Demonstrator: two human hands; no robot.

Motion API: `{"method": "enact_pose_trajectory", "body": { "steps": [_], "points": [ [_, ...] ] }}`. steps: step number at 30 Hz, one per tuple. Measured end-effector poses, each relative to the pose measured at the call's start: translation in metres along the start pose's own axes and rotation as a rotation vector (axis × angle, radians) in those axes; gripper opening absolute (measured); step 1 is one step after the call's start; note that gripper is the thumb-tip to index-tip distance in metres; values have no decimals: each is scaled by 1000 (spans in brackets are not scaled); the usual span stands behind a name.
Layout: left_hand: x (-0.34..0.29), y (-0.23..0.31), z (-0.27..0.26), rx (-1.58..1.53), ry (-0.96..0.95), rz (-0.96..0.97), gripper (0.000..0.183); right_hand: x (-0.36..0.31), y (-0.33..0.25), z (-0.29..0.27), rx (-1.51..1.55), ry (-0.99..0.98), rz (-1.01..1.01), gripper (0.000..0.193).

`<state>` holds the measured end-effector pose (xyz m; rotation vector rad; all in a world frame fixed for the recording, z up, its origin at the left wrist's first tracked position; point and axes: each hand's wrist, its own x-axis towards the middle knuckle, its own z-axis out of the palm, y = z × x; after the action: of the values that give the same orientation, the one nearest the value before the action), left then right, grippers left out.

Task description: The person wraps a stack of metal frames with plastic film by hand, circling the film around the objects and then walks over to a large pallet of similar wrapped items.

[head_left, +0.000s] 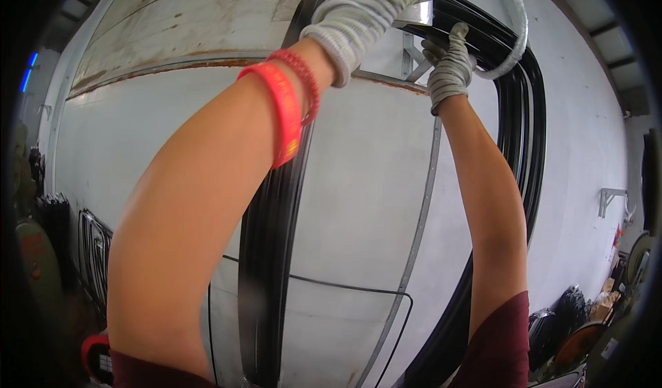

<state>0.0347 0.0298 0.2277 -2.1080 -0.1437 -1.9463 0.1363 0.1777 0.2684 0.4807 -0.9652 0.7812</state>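
A bundle of long black rubber-like strips (520, 146) hangs in a tall loop before me, its top bend near the upper edge of the view. My left hand (369, 12), in a pale knit glove, is raised to that bend, closed around a shiny roll of clear film (417, 12) lying against the strips. The roll's upper part is cut off by the picture's edge. Just below and to the right, my gloved right hand (452, 64) reaches up under the bundle, thumb and fingers apart. Its darkened fingertips are close to the strips; whether they touch is unclear.
A curved hook wrapped in whitish film (517, 40) sticks out by the loop's top right. Behind stands a pale panelled wall (365, 202) with metal seams. More black strips hang at the left (93, 243). Black bundles (569, 309) lie low at right; a bracket (610, 198) juts from the wall.
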Motion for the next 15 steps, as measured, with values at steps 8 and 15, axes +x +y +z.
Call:
{"method": "enact_pose_trajectory", "body": {
  "steps": [8, 15],
  "points": [
    [22, 2, -17, -57, 29, -25, 46, 19, -9, 17, -116, -45, 16, 73],
    [42, -34, -49, 43, 54, -63, 49, 43, -11, 14, -169, -170, -32, 59]
  ]
}}
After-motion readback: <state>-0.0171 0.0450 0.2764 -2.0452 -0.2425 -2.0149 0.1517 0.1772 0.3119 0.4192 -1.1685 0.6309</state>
